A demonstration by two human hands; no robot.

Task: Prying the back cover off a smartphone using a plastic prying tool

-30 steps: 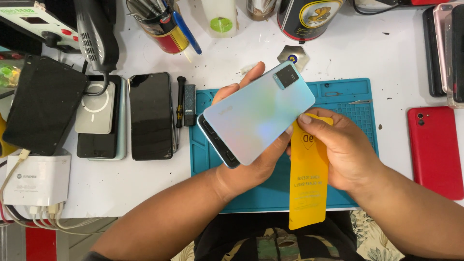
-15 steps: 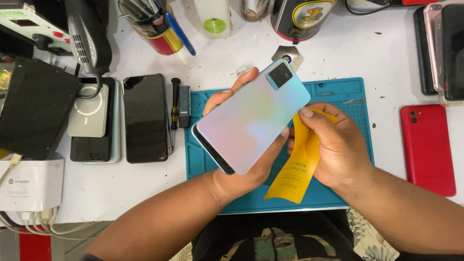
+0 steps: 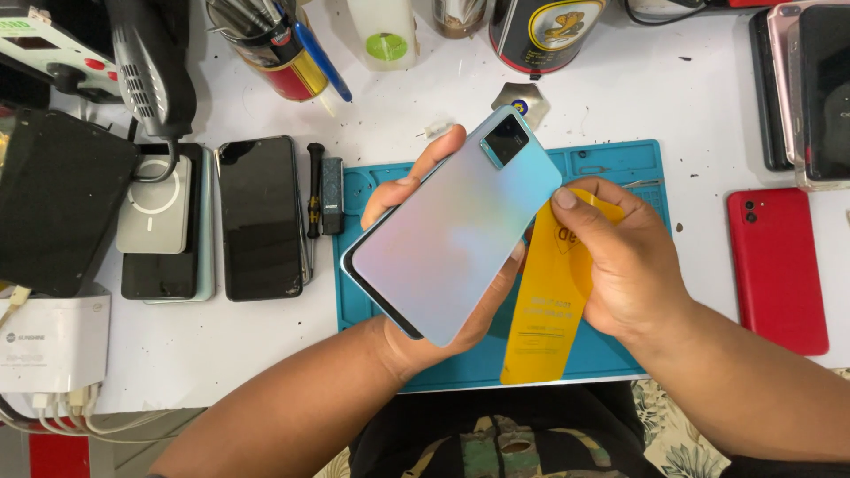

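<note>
Left hand (image 3: 443,292) cupped under a pale blue phone (image 3: 456,235), back side up, fingers wrapped round the far edge and thumb base at the near corner. Phone tilted diagonally, camera block toward the top right, held above a teal mat (image 3: 611,345). Right hand (image 3: 620,265) just beside it, closed on a yellow strip (image 3: 544,310), thumb pressed on the strip's upper end right next to the phone's edge. Strip hanging down over the mat and past the desk (image 3: 266,354) edge, its top tucked partly behind the phone.

Left of the mat: a small screwdriver (image 3: 312,195) and a dark little tool (image 3: 332,183) side by side, then a black phone (image 3: 258,217) lying screen up, then another phone with a white round-marked pad (image 3: 157,208) on top. Big black box (image 3: 57,199) at the far left, white charger (image 3: 53,341) with cables below it. Red phone (image 3: 779,270) lying well off to the right, stack of more phones (image 3: 810,88) in the top right corner. Along the back: red tin of tools (image 3: 279,49), white bottle (image 3: 382,35), black and yellow can (image 3: 544,31). Small metal pick (image 3: 521,97) just behind the mat.
</note>
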